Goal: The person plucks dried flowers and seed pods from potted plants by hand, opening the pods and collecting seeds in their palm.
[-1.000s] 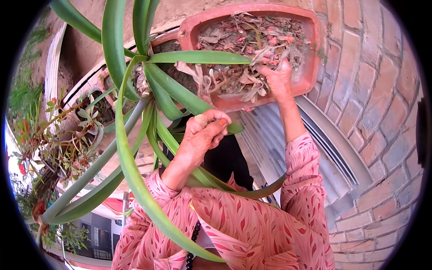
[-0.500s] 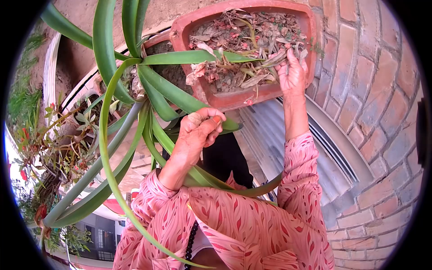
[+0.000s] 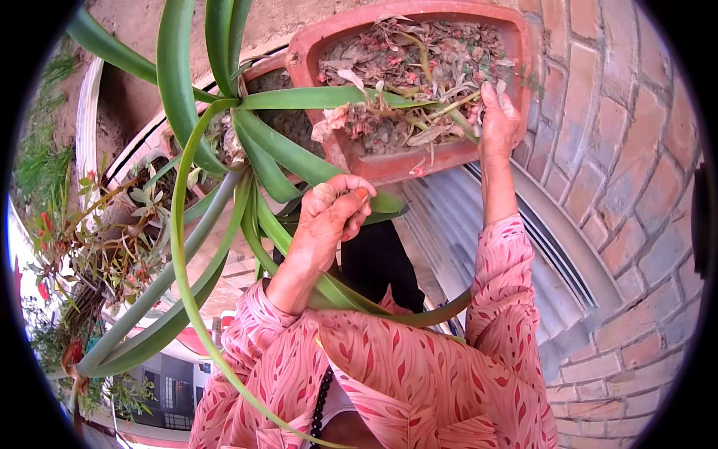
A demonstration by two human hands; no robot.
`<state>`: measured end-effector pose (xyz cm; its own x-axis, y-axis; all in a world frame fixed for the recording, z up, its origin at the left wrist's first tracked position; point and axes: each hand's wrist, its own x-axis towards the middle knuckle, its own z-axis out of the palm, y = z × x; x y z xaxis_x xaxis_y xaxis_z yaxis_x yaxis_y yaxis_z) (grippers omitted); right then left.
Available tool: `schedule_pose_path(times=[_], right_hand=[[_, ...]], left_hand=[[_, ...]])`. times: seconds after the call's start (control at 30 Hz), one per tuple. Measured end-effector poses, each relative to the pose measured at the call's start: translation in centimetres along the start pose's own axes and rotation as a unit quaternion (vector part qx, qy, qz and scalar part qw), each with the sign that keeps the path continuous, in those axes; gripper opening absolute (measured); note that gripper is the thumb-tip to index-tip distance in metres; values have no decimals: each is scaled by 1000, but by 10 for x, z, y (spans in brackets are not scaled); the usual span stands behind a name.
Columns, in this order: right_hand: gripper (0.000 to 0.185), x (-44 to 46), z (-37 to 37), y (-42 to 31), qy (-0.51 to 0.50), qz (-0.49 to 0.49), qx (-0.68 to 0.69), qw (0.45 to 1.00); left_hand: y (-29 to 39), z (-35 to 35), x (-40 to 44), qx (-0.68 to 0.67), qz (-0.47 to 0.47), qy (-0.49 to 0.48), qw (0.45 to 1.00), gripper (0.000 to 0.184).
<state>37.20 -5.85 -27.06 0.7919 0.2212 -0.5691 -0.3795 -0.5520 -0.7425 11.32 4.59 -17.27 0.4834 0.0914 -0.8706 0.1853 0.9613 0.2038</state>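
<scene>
My right hand [image 3: 499,126] is over the right side of a reddish planter [image 3: 303,56], its thumb and fingers closed on a yellow-green plant stem [image 3: 455,114]. Around the stem lie dry leaves [image 3: 430,136] and pinkish withered petals on the soil. My left hand [image 3: 333,213] is curled closed in front of the planter, beside the broad green leaves of a large strappy plant [image 3: 280,146]. Whatever is inside its fingers, if anything, is hidden. One long green leaf [image 3: 329,97] reaches across the planter toward the stem.
Brick paving [image 3: 598,135] runs along the right. A grey ridged metal surface [image 3: 456,217] lies below the planter. Red-flowered plants [image 3: 112,232] crowd the left side, and a long leaf [image 3: 183,277] arches down past my left arm.
My right hand has shifted slightly right and turned, and more of the yellow-green stem shows beside it. My left hand has stayed almost where it was, still closed.
</scene>
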Motion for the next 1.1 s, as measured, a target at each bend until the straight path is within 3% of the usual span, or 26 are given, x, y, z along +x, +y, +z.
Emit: schedule_pose_path(times=[0.1, 0.2, 0.3, 0.4, 0.43, 0.53, 0.6, 0.67, 0.73, 0.97, 1.1], right_hand=[[29, 4, -6, 5, -11, -41, -75, 996], [27, 1, -2, 7, -30, -43, -13, 999], [29, 19, -3, 27, -21, -193, -101, 976], [48, 8, 5, 14, -4, -288, -330, 899], [64, -3, 15, -10, -40, -274, -394, 876], [69, -2, 43, -18, -117, -382, -476, 784], [72, -3, 66, -25, -199, -372, -466, 778], [61, -7, 82, -26, -264, -388, -431, 771], [51, -20, 86, -32, -311, -387, -489, 717], [42, -74, 65, -27, -343, -440, -521, 646], [21, -82, 66, -10, -301, -483, -582, 581]], left_hand=[[0, 0, 1, -1, -2, -1, 1000, 13], [0, 1, 1, 0, -3, -1, 1000, 13], [0, 1, 2, -1, 0, 1, 1000, 12], [-1, 2, 3, -3, 6, 7, 1000, 11], [-1, 2, 4, 0, 8, 6, 1000, 11], [-1, 3, 5, 9, 4, -2, 1000, 11], [-1, 4, 5, 11, 0, -2, 1000, 11], [-1, 4, 4, 10, -4, 6, 1000, 11], [0, 3, 3, 6, -8, 9, 1000, 11], [1, 0, 6, 11, -12, -8, 1000, 12], [3, 3, 6, 23, -18, -9, 1000, 12]])
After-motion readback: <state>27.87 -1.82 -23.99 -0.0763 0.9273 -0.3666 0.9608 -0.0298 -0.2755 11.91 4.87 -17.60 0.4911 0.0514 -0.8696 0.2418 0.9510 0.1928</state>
